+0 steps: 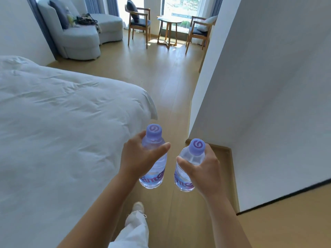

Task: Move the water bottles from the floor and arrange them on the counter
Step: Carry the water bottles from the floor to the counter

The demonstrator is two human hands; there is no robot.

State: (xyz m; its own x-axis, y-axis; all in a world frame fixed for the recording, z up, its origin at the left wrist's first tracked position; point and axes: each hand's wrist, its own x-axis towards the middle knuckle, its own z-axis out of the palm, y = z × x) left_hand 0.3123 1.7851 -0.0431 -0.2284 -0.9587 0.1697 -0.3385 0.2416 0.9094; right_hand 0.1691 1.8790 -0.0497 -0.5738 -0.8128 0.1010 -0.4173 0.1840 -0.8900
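Head view: person stands on wood floor (166, 83) btwn a bed and a wall, one water bottle in each hand, both bottles held up in the air in front of the body, side by side w/ a gap btwn them. Left hand (138, 158) wraps the left bottle (154, 169) round its upper body just under the neck; thumb lies across the front, fingers curl behind. Purple cap sticks up above the hand, label and base hang below it. Right hand (204, 169) grips the right bottle (186, 174) the same way, at the shoulder: thumb on the near-left side, fingers round the far side, cap poking out on top, lower half w/ label showing below the thumb. Both bottles clear, look full, roughly upright, tops leaning a bit away from the camera.

Bed (59, 122) w/ white duvet fills the left side; white wall (268, 104) on the right. One shoe (138, 207) and a white trouser leg show below the hands. Far end: grey sofa (82, 36), two wooden chairs either side of a small round table (169, 20) by the window.
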